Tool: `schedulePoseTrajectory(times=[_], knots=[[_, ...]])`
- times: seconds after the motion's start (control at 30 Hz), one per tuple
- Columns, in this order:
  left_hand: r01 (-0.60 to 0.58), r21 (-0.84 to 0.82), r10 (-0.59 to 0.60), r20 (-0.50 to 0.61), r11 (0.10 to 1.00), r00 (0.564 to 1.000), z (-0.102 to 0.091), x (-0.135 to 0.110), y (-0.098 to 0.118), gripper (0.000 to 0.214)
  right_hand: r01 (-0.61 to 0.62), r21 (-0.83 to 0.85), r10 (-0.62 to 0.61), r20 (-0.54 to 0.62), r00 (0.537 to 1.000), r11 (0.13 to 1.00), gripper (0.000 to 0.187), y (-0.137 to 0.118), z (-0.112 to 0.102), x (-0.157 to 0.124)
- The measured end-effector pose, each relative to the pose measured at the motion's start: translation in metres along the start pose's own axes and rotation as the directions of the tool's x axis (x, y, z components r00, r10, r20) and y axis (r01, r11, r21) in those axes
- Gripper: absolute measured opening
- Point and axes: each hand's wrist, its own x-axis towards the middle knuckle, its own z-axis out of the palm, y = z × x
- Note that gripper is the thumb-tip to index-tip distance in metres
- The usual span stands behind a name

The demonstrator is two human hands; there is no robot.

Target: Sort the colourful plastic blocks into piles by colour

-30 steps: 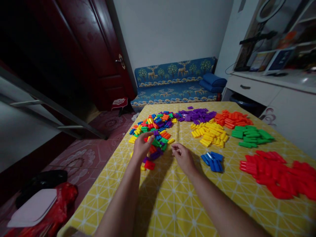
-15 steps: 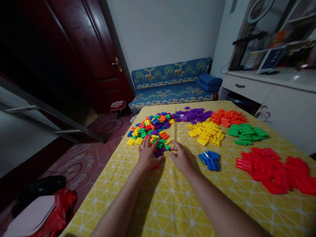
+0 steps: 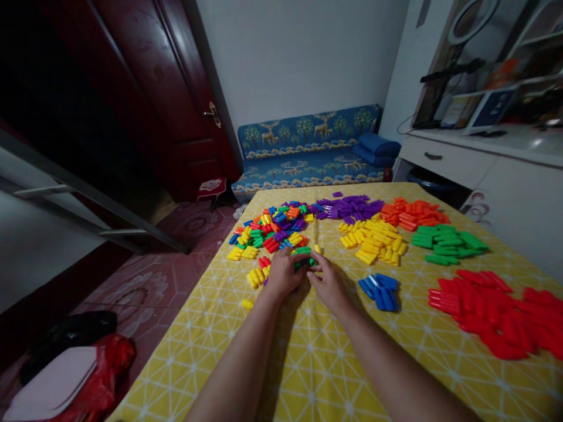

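My left hand (image 3: 284,272) and my right hand (image 3: 328,280) meet at the near edge of a mixed pile of coloured plastic pegs (image 3: 272,228) on a yellow patterned tablecloth (image 3: 308,357). Both hands curl over a small clump of pegs between them, where green ones (image 3: 303,253) show at the fingertips. A few yellow and red pegs (image 3: 257,272) lie loose just left of my left hand. One yellow peg (image 3: 247,304) lies alone nearer the table edge.
Sorted heaps lie to the right: purple (image 3: 352,207), orange (image 3: 411,212), yellow (image 3: 376,239), green (image 3: 446,242), blue (image 3: 380,290) and red (image 3: 492,310). Beyond the table are a blue patterned sofa (image 3: 308,152), a dark red door (image 3: 176,99) and white cabinets (image 3: 505,176).
Both hands have come together over a clump of pegs at the pile's near edge. A few yellow and red pegs now lie loose left of my left hand.
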Motion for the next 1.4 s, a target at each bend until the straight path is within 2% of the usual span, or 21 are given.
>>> schedulePoseTrajectory(times=[0.13, 0.27, 0.4, 0.5, 0.67, 0.87, 1.03, 1.27, 1.4], knots=[[-0.056, -0.212, 0.049, -0.041, 0.976, 0.998, 0.0, -0.003, -0.002, 0.047, -0.037, 0.075, 0.037, 0.014, 0.999, 0.996, 0.052, 0.003, -0.002, 0.002], [-0.019, -0.388, -0.015, -0.083, 0.922, 0.996, 0.0, -0.004, -0.001, 0.046, -0.019, 0.144, 0.021, -0.012, 1.0, 0.989, 0.042, 0.003, -0.002, 0.002], [0.001, -0.461, -0.048, -0.092, 0.887, 0.995, 0.0, -0.005, -0.001, 0.044, -0.03, 0.17, 0.035, -0.026, 0.999, 0.985, 0.035, -0.002, -0.005, 0.001], [-0.037, -0.467, -0.012, -0.102, 0.884, 0.995, 0.0, -0.005, -0.002, 0.051, -0.055, 0.144, 0.066, -0.068, 0.996, 0.988, 0.03, -0.007, -0.009, 0.0], [-0.129, -0.48, 0.087, -0.109, 0.868, 0.99, 0.002, -0.004, -0.004, 0.06, -0.041, 0.113, 0.052, -0.104, 0.993, 0.993, 0.036, -0.011, -0.014, 0.0], [-0.175, -0.384, 0.202, 0.031, 0.907, 0.979, 0.002, -0.007, 0.0, 0.078, -0.047, 0.136, 0.049, -0.009, 0.999, 0.99, 0.028, -0.012, -0.01, -0.001], [-0.198, -0.311, 0.222, 0.043, 0.93, 0.974, 0.0, -0.007, 0.002, 0.078, -0.048, 0.122, 0.047, 0.011, 0.999, 0.991, 0.025, -0.011, -0.01, -0.001], [-0.204, -0.271, 0.231, 0.07, 0.941, 0.971, 0.002, -0.008, 0.0, 0.081, -0.016, 0.038, 0.014, 0.04, 0.999, 0.999, 0.033, -0.009, -0.012, 0.0], [-0.164, -0.278, 0.185, 0.052, 0.947, 0.981, 0.005, -0.008, -0.002, 0.088, 0.007, 0.063, -0.006, -0.023, 1.0, 0.998, 0.028, -0.014, -0.012, -0.003]])
